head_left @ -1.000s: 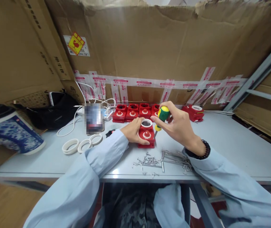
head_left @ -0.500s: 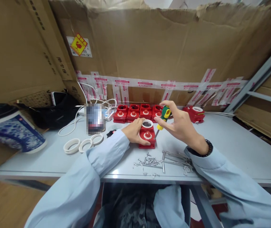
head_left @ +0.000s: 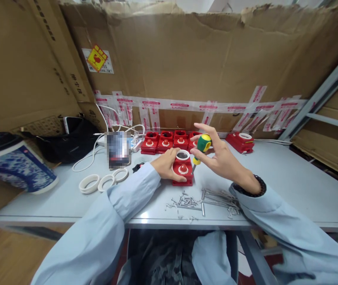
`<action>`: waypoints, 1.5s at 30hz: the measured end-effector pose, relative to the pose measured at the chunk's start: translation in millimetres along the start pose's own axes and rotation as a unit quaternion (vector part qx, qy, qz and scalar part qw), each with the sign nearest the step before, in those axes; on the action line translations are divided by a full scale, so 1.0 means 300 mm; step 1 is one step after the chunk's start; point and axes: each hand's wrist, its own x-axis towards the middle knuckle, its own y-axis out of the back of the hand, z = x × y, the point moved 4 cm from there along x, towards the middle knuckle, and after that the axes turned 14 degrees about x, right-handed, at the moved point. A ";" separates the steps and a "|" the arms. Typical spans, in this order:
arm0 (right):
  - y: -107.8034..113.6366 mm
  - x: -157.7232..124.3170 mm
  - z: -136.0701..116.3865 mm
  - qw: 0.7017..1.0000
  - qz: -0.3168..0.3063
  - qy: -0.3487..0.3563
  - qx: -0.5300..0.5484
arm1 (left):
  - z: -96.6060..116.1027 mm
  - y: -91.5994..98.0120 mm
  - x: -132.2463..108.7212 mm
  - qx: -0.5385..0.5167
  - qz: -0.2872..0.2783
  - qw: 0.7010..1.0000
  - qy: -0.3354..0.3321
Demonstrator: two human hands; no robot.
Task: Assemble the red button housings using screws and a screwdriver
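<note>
Our left hand (head_left: 166,164) clasps the side of the red housing (head_left: 174,173), beneath its fingers; we judge it stiff, fairly light and slick, best held by its side walls. It's glossy, with a white ring (head_left: 183,159) and a dome (head_left: 183,168). Right of it, our right hand (head_left: 219,153) pinches the screwdriver (head_left: 203,143), green and yellow, likely rigid. Silvery screws (head_left: 189,200) lie nearer us than either hand.

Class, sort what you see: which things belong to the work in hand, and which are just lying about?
In the work:
red unit, held by the left hand
screwdriver, in the right hand
probably the loose screws, white rings and back row of red units

Apparently just lying about:
cup
black bag
pixelated object
</note>
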 end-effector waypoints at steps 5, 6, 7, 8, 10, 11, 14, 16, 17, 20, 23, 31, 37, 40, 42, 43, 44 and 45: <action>0.019 0.008 -0.003 0.986 -0.133 -0.018 0.101 | -0.005 -0.002 -0.001 0.008 0.002 1.000 0.009; 0.020 0.012 0.006 0.990 -0.112 -0.020 0.089 | -0.005 -0.003 -0.001 0.009 -0.001 1.000 0.011; 0.021 0.015 0.017 0.995 -0.071 -0.021 0.070 | -0.005 -0.004 -0.002 0.009 -0.003 1.000 0.013; 0.019 0.016 0.028 0.998 -0.018 -0.021 0.048 | -0.005 -0.004 -0.002 0.009 -0.004 1.000 0.013; 0.008 0.010 0.043 0.997 0.072 -0.015 0.000 | -0.003 -0.004 -0.003 0.006 -0.003 1.000 0.011; -0.001 0.007 0.046 0.995 0.096 -0.014 -0.021 | -0.003 -0.004 -0.003 0.004 -0.001 1.000 0.012; -0.010 0.000 0.040 0.995 0.094 -0.020 -0.026 | -0.001 -0.003 -0.001 -0.002 0.002 1.000 0.017; 0.003 0.001 0.026 0.999 0.043 -0.022 0.020 | 0.001 -0.001 0.000 -0.006 0.002 1.000 0.016; 0.012 0.002 0.018 0.999 0.008 -0.023 0.047 | 0.002 0.001 0.000 -0.008 0.002 1.000 0.016; 0.033 0.006 -0.001 0.989 -0.101 -0.029 0.107 | 0.004 0.006 0.001 -0.018 0.004 1.000 0.015; 0.035 0.010 0.005 0.991 -0.094 -0.033 0.087 | 0.002 0.005 0.001 -0.014 -0.003 1.000 0.017; 0.005 0.001 0.029 0.993 0.102 -0.027 -0.057 | -0.002 -0.003 0.000 -0.001 -0.004 1.000 0.019; 0.029 0.006 -0.004 0.971 -0.166 -0.043 0.169 | -0.005 -0.004 -0.001 0.006 0.000 1.000 0.015; 0.024 0.013 0.006 0.984 -0.097 -0.043 0.145 | -0.008 -0.008 -0.002 0.008 0.002 1.000 0.015; 0.006 0.013 0.024 0.995 -0.011 -0.041 0.093 | -0.010 -0.010 -0.002 0.009 0.004 1.000 0.015; -0.001 0.011 0.033 0.996 0.041 -0.037 0.063 | -0.010 -0.011 -0.001 0.009 0.006 1.000 0.013; -0.011 0.008 0.042 0.996 0.074 -0.037 0.041 | -0.010 -0.011 0.000 0.009 0.007 1.000 0.011; -0.022 0.006 0.049 0.995 0.089 -0.037 0.026 | -0.010 -0.011 0.000 0.009 0.009 1.000 0.007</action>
